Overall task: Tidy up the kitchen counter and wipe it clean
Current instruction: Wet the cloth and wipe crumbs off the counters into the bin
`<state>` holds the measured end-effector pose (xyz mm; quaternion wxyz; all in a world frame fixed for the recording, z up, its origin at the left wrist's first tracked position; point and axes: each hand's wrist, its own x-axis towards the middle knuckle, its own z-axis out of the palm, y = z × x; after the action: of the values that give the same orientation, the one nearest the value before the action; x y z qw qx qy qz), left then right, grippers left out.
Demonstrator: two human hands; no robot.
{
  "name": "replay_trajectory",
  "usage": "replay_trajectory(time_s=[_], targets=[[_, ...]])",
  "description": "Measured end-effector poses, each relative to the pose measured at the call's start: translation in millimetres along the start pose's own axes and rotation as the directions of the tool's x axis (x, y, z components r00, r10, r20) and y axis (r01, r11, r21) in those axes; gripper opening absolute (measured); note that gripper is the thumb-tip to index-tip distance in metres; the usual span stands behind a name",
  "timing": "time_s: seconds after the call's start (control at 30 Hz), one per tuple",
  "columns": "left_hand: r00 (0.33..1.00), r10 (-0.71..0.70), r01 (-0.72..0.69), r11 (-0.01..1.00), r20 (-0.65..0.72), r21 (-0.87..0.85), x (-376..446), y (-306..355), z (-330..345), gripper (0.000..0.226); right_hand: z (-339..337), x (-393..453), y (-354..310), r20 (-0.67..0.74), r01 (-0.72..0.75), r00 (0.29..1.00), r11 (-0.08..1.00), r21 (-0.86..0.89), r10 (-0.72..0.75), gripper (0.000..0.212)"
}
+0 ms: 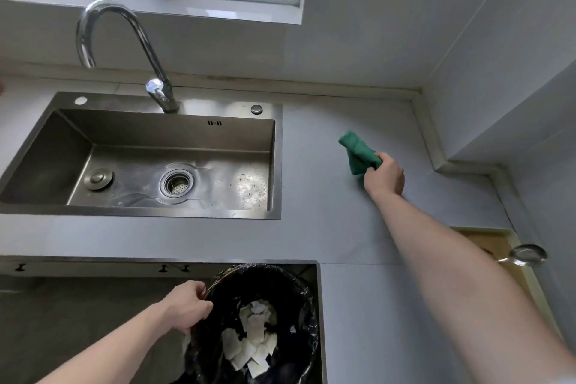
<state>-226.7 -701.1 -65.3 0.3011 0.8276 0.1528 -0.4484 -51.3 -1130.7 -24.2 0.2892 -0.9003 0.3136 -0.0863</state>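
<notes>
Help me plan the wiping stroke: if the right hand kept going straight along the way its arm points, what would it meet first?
Probably only bare counter at first. The right hand holds the green cloth aimed up-left, toward the back wall seam behind the sink's right corner; the raised seam likely comes first, though depth is unclear.

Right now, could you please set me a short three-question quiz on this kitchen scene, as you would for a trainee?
1. True or false: the right hand grips the green cloth.
2. What does the left hand hold? A) the faucet B) the rim of the bin C) a plate
3. Fill in: the white paper scraps lie inside the ____.

Key: 1 true. 2 B. 3 bin; it is lined with a black bag and held below the counter edge, in front of the sink.
</notes>
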Motion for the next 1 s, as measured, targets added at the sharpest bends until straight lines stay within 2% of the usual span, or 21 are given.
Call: replay_trajectory(time_s=[0.2, 0.4, 0.5, 0.57, 0.77, 1.0], targets=[[0.999, 0.036, -0.034, 0.996, -0.022, 0.088, 18, 5, -5, 0.018, 27, 76, 4, -0.067, -0.050, 0.997, 0.997, -0.055, 0.047, 0.041], [0.998, 0.053, -0.049, 0.995, -0.034, 0.092, 25, 1, -8, 0.018, 71, 106, 21, 0.108, -0.019, 0.993, 0.976, -0.218, 0.043, 0.049], [0.999, 0.030, -0.028, 0.997, -0.020, 0.073, 25, -6, -3, 0.011, 84, 95, 32, 0.170, 0.124, 0.983, 0.939, -0.321, -0.071, 0.051], [1.000, 0.014, -0.014, 0.998, -0.011, 0.053, 25, -5, -1, 0.008, 79, 84, 37, 0.202, 0.186, 0.971, 0.929, -0.320, -0.124, 0.050], [1.000, -0.012, 0.015, 0.993, -0.029, 0.113, 19, 3, -1, 0.007, 63, 22, 34, 0.249, 0.202, 0.960, 0.936, -0.289, -0.130, 0.047], [0.999, -0.022, 0.025, 0.996, -0.030, 0.086, 7, 11, -1, 0.005, 51, -51, 31, 0.329, 0.185, 0.940, 0.944, -0.274, -0.088, 0.049]])
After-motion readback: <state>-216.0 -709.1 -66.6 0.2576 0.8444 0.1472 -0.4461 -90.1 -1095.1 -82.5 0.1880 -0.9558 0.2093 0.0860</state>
